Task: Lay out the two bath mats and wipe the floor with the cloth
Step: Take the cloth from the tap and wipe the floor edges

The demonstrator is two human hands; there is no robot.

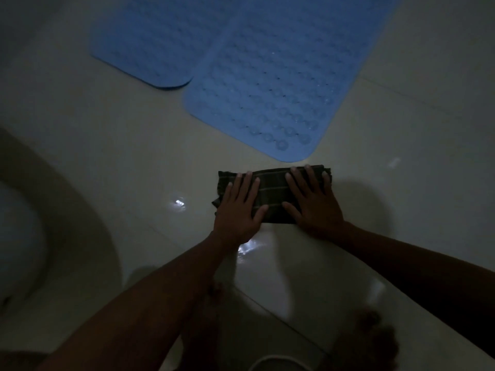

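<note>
Dark striped cloth (272, 195) is folded into a flat rectangle on the tile floor (128, 145), just in front of the near corner of a blue bath mat (273, 84). Both hands are pressing it down: left hand (238, 207) on the left half, right hand (312, 202) on the right half, fingers (310, 174) straight and spread, not curled around anything. A 2nd blue bath mat (152, 41) lies flat to the left, edges touching or slightly overlapping the 1st. Pretty dim lighting. Toilet bowl (32, 210) curves in at far left.
</note>
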